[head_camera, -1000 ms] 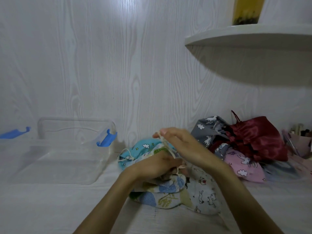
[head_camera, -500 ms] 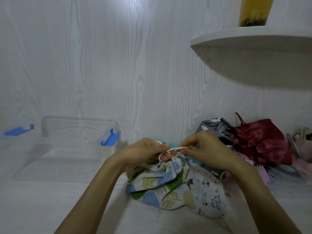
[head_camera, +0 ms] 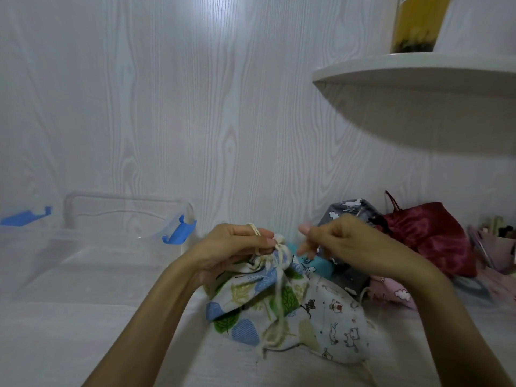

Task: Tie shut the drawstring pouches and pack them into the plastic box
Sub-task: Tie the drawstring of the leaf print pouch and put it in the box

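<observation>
While the plastic box (head_camera: pixel 92 247) stands well to the left of both hands, with its mouth open upward and nothing visible inside it, the work of this moment is at the neck of one pouch only. Beyond the right fingers, against the wall, lies the heap of other pouches (head_camera: pixel 430 236), dark red, grey and pink, and these seem not tied yet. Directly under the fingers lies the leaf-print pouch (head_camera: pixel 251 303), resting on a pouch with cat print (head_camera: pixel 335 322); its gathered neck points up toward the hands and its body spreads down and toward the person.

The left hand (head_camera: pixel 237 250) is curled around the neck, and its fingers pinch the cream cord (head_camera: pixel 255 230), which loops over the index finger. A free cord end hangs from the neck down over the cloth, below and between the two hands. The right hand (head_camera: pixel 343 244) is just to the right of the neck, apart from it; its fingers are half curled, thumb and forefinger near each other, but I cannot tell if they hold any cord.

In my judgement the knot is not finished, and the right hand, being the free one, must come leftward and downward to the hanging end, while the left keeps the neck closed.
</observation>
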